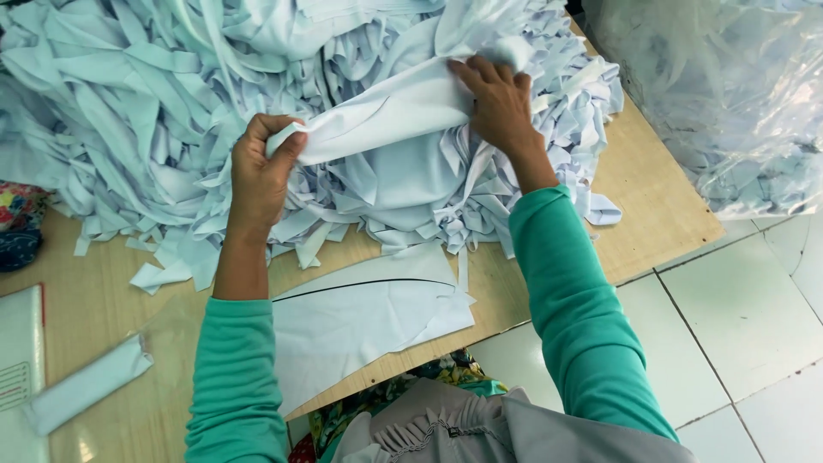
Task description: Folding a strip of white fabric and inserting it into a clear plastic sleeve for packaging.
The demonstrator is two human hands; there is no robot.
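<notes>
1. At the far left edge lies a flowered cloth on the wooden table, and below it a white sheet with a red edge.
2. Near it, at the lower left, a small folded piece of pale blue fabric rests flat on the table.
3. The left hand is closed in a fist around the near end of a long pale fabric piece. The fingers curl over the edge and the thumb presses from the other side.
4. This long fabric piece stretches between both hands, and it lies on top of a large pile of pale blue fabric strips that covers most of the table.
5. Just below the pile, near the table edge, a flat stack of cut fabric pieces lies between the two green sleeves.
6. The right hand grips the far end of the same long piece, with the fingers bent down over it and pinching it.
7. At the far right, beside the table, a clear plastic bag filled with pale fabric stands on the white tiled floor.
</notes>
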